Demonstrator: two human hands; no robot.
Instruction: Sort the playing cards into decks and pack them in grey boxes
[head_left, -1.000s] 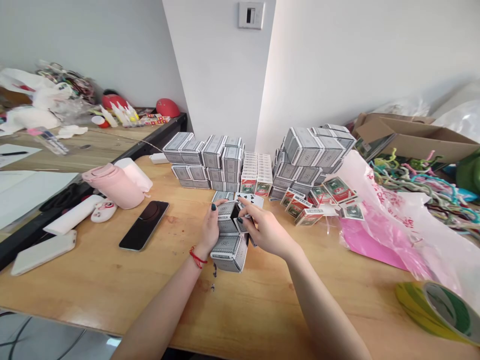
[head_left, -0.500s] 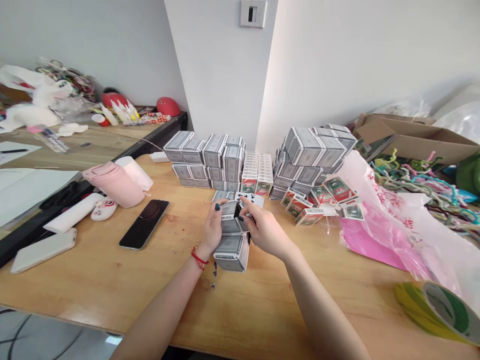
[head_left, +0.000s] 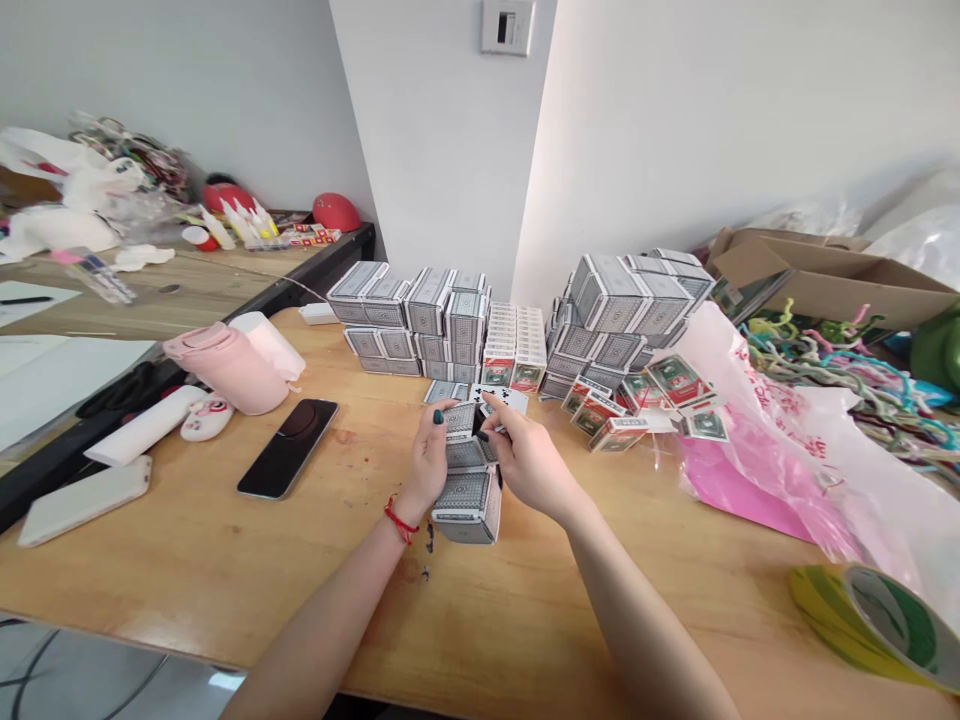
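My left hand (head_left: pixel 426 452) is closed around the left side of a grey-patterned block made of playing cards (head_left: pixel 463 420). On its right side, the fingers of my right hand (head_left: pixel 525 450) pinch the edge near a dark opening. A second card block (head_left: pixel 466 508) sits just below, nearest me, and seems to touch the first. Behind my fingers lie a face-up playing card (head_left: pixel 511 398) with black clubs and a face-down grey card pile (head_left: pixel 448 391). My fingertips partly hide the upper block.
Stacked card blocks stand at back left (head_left: pixel 409 315) and back right (head_left: pixel 630 300), with rows of card boxes (head_left: pixel 514 345) between. Loose red-green card boxes (head_left: pixel 600 408) lie to the right. A phone (head_left: pixel 289 448), a pink bottle (head_left: pixel 225 365) and yellow tape (head_left: pixel 862 620) also rest on the table.
Both card blocks have shifted slightly to the right, and the upper one has tilted a little with my hands. My grip stays much the same.
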